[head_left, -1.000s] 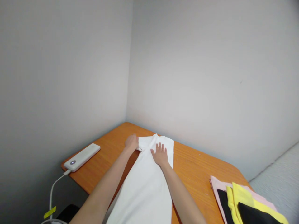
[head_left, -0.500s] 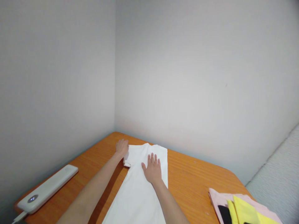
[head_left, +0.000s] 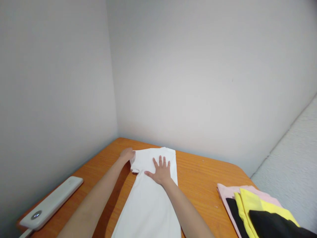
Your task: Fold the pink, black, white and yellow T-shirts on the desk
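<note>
A white T-shirt (head_left: 151, 201), doubled over lengthwise with its sleeve pointing left, lies along the table. My left hand (head_left: 127, 154) is at the sleeve's far left corner, its fingers closed on the fabric edge; the fingertips are partly hidden. My right hand (head_left: 161, 172) rests flat on the upper part of the shirt, palm down with fingers and thumb spread. The near end of the shirt runs out of the bottom of the view.
The orange wooden table (head_left: 198, 178) stands in a corner against pale walls. At its left edge lies a white oblong device (head_left: 53, 201) with a lit round display and a cable. Folded pink, yellow and black clothes (head_left: 255, 201) are piled at the right.
My right hand's fingers have spread wider, with the thumb reaching further left. The shirt's far edge looks straighter. The view has turned slightly right, showing more of the clothes pile.
</note>
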`<state>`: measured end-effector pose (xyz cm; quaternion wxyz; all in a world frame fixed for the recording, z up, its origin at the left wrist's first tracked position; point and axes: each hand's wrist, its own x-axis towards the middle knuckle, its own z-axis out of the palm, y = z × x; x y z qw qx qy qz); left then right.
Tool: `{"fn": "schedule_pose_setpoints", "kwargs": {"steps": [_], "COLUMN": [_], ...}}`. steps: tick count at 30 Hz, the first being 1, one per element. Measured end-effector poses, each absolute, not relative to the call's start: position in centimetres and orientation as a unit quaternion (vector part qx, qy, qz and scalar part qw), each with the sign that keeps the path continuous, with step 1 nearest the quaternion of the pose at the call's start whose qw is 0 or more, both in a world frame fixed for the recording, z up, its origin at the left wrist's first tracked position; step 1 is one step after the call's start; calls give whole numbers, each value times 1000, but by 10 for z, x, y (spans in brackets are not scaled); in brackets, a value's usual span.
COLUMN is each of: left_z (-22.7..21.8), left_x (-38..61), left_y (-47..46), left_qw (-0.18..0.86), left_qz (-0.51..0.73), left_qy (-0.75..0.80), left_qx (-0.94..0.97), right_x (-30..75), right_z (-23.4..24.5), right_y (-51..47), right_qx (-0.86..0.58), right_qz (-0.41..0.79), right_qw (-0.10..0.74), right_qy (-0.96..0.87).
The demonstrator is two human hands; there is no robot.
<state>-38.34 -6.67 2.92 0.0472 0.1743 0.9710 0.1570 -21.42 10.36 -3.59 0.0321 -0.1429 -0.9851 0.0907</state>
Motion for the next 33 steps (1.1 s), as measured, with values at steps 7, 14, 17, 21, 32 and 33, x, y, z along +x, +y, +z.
{"fn": "schedule_pose_setpoints", "kwargs": {"steps": [7, 14, 17, 21, 32, 33], "left_z": [78, 47, 12, -13, 8, 7], "left_x": [-359, -299, -273, -251, -201, -192], "left_y": [1, -16, -39, -50, -128, -140], "left_qw": [90, 109, 94, 55, -42, -38], "left_qz": [263, 239, 186, 139, 151, 156], "left_qy": [909, 841, 835, 841, 882, 891], "left_qx": [310, 473, 508, 520, 444, 425], "right_x": [-201, -111, -65, -29, 66, 75], "right_z": [-10, -14, -21, -20, -11, -17], "right_y": [92, 46, 25, 2, 10, 13], "right_qx": [-139, -97, -56, -19, -29, -50], "right_qz": [104, 149, 165, 184, 236, 231], "right_qw": [17, -17, -19, -2, 17, 23], "right_qy": [-985, -984, -984, -983, -971, -971]}}
